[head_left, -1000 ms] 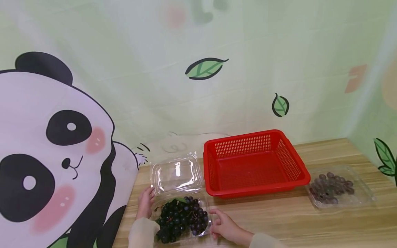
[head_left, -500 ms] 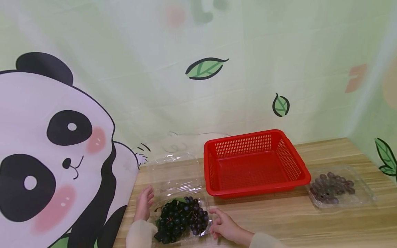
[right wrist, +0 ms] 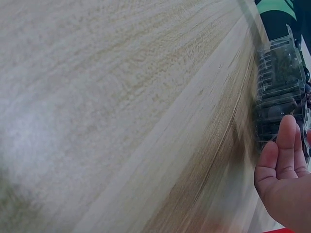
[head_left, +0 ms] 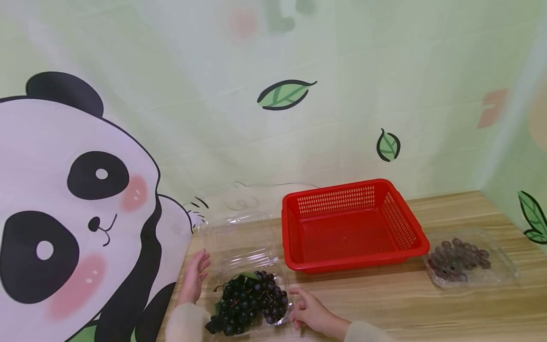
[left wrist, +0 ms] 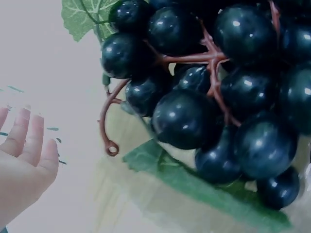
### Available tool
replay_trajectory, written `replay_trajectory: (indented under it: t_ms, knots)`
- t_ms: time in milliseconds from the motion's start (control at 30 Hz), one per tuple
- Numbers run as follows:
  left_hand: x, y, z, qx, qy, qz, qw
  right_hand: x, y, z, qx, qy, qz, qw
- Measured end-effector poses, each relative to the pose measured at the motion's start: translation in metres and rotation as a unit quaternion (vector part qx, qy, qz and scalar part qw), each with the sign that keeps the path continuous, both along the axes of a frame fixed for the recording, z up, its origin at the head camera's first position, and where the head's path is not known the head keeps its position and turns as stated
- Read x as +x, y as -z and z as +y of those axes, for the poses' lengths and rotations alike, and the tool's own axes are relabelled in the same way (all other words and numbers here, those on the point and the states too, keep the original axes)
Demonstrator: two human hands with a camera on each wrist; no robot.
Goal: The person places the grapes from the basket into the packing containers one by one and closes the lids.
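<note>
Two bunches of dark grapes (head_left: 241, 301) lie in a clear plastic clamshell box (head_left: 279, 280), whose lid (head_left: 243, 237) is folded back behind it. Green leaves (left wrist: 184, 184) and a reddish stem (left wrist: 214, 58) show among the grapes in the left wrist view. To the left of the box my left hand (head_left: 194, 275) is raised beside the lid's hinge, its fingers extended and nothing in them. My right hand (head_left: 314, 311) is at the box's right side, fingertips right at the clear wall, fingers loosely bent. The right wrist view shows the right hand (right wrist: 286, 174) close to the box's ribbed side (right wrist: 277, 92).
A red perforated plastic basket (head_left: 342, 232) stands behind and right of the box. Farther right, a closed clear box (head_left: 500, 266) holds reddish-purple grapes (head_left: 459, 259). A printed panda curtain (head_left: 128, 142) hangs along the back of the wooden table (head_left: 384, 304).
The upright lid has tipped back and lies lower behind the box. My left hand has let go of its edge and moved slightly left. My right hand has stayed in place.
</note>
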State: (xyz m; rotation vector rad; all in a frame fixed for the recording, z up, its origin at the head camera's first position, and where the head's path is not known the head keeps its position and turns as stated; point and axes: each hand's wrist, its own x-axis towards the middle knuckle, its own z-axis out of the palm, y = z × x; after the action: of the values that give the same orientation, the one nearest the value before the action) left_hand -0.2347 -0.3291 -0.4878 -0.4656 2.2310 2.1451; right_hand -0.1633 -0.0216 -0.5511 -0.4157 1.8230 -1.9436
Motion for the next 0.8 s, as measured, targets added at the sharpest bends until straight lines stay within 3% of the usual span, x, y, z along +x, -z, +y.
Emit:
replay_trajectory:
  t_ms: [367,800]
  knots:
    - [0.002,-0.018,0.002,-0.103,-0.033,0.017,0.994,0.0,0.0,0.0,0.003,0.004,0.0,1.0]
    - [0.005,-0.026,0.001,-0.116,-0.051,0.027,0.9916,0.0,-0.001,0.0,0.009,0.005,0.003,1.0]
